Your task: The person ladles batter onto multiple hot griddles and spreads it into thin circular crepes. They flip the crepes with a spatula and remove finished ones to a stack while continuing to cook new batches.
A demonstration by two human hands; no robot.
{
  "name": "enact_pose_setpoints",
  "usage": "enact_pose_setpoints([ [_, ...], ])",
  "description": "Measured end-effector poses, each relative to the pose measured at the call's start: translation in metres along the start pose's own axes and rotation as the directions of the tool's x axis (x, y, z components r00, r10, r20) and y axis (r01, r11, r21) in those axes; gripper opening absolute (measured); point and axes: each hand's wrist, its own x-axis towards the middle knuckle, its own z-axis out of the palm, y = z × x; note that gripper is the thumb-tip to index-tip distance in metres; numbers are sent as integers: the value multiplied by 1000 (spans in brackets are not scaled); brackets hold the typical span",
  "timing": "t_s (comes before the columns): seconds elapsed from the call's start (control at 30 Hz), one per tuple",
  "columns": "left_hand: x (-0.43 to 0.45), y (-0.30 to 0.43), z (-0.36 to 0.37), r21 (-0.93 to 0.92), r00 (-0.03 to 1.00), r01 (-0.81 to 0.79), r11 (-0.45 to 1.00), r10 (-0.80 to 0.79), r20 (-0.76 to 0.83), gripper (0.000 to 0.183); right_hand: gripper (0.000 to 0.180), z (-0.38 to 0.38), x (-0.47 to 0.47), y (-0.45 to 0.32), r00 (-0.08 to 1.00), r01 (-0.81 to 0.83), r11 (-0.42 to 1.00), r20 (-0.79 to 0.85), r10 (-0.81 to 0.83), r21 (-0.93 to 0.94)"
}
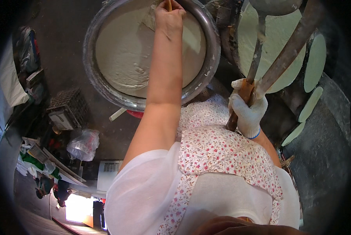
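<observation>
My bare left hand [170, 13] reaches over a wide metal basin [90, 73] of thick, pale batter [119, 55]. Its fingers close on the wooden handle [170, 5] of a tool whose far end is out of view. On my right hand [249, 110] is a white knit glove, wrapped around the wooden grip of a metal ladle [262, 32]. The ladle's bowl is at the top edge. A long flat metal bar [290, 47] also runs up from this glove, and it seems held there too. Below both lies a round pan coated with a pale sheet [281, 58].
Several pale flat rounds, one a tall oval [315, 63], line the right side beside a dark surface [325, 164]. Left of the basin stand a dark crate [68, 108] and a clear plastic bag [83, 145]. A floral apron [228, 149] covers my front.
</observation>
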Motion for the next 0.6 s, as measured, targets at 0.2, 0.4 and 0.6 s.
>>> enact_pose_setpoints([
  [0.2,1,34,11,-160,995,-71,985,81,59,13,26,3,-9,3,999,42,998,35,-41,-35],
  [0.4,-12,80,3,-310,975,-143,940,187,117,14,30,8,-10,-6,994,72,993,92,-63,-98],
  [0.6,-19,144,-2,-512,944,-141,847,271,188,15,34,15,-6,0,976,86,993,207,-67,-83],
])
